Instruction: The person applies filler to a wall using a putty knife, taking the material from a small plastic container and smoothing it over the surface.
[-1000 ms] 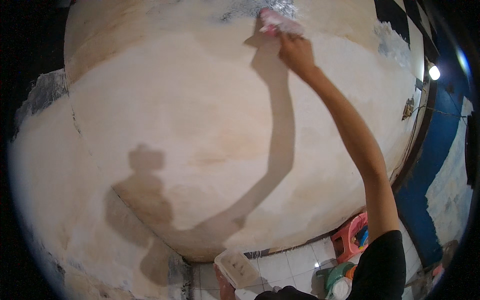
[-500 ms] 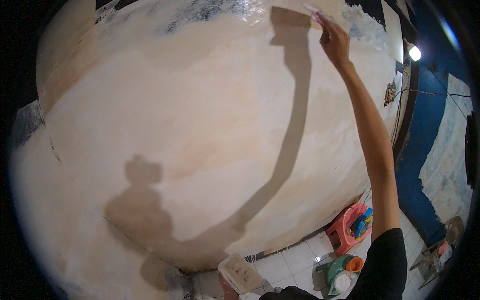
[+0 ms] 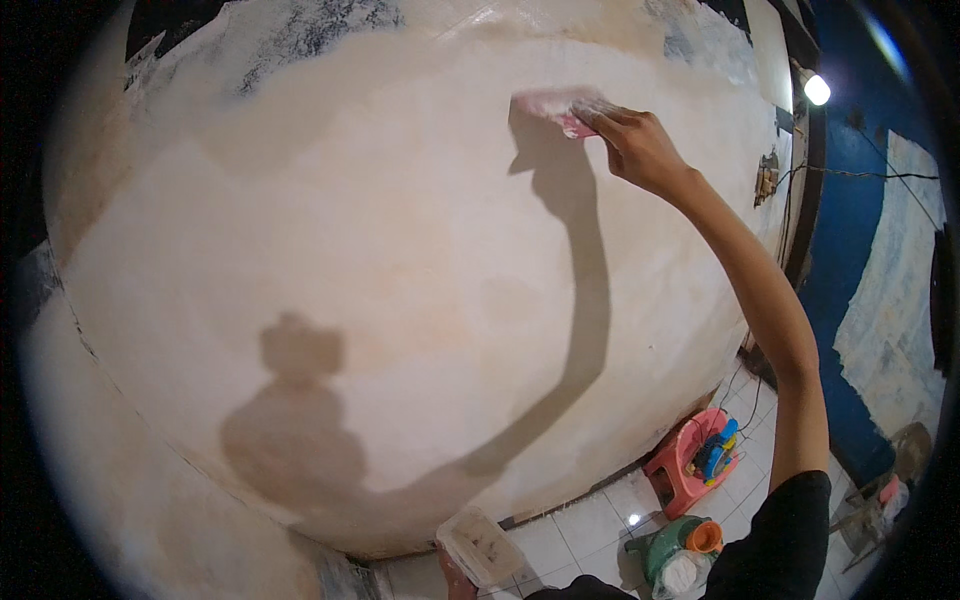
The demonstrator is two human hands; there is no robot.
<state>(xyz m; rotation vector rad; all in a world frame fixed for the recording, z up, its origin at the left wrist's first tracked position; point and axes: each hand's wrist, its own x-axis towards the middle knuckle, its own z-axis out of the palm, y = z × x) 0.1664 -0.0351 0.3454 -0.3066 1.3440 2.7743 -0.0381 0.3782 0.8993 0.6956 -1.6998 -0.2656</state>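
With our right hand we pinch the pink scraper between the fingers, high at the whitish wall. It seems best that we keep its edge evenly pressed, slightly tilted. Our left hand is at the pale tub; how its fingers stand, we cannot tell.
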